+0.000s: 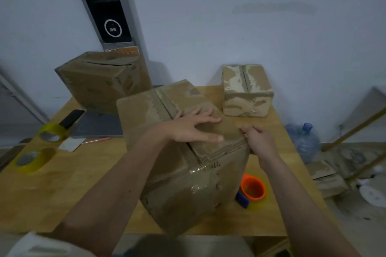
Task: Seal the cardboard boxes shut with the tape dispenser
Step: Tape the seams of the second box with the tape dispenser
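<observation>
A large worn cardboard box (173, 183) stands in the middle of the wooden table (62, 194), its top flaps closed along a centre seam. My left hand (192, 127) lies flat on the top flaps, fingers spread. My right hand (259, 140) grips the box's right top edge with curled fingers. The tape dispenser (251, 189), with an orange core and a blue handle, lies on the table to the right of the box, touched by neither hand. A small box (246, 92) stands at the back right and another large box (102, 81) at the back left.
Two yellowish tape rolls (33, 158) lie at the table's left, with a phone (71, 119), a grey pad (98, 125) and a pen nearby. A water jug (305, 142) and flattened cardboard sit on the floor to the right. The wall is close behind.
</observation>
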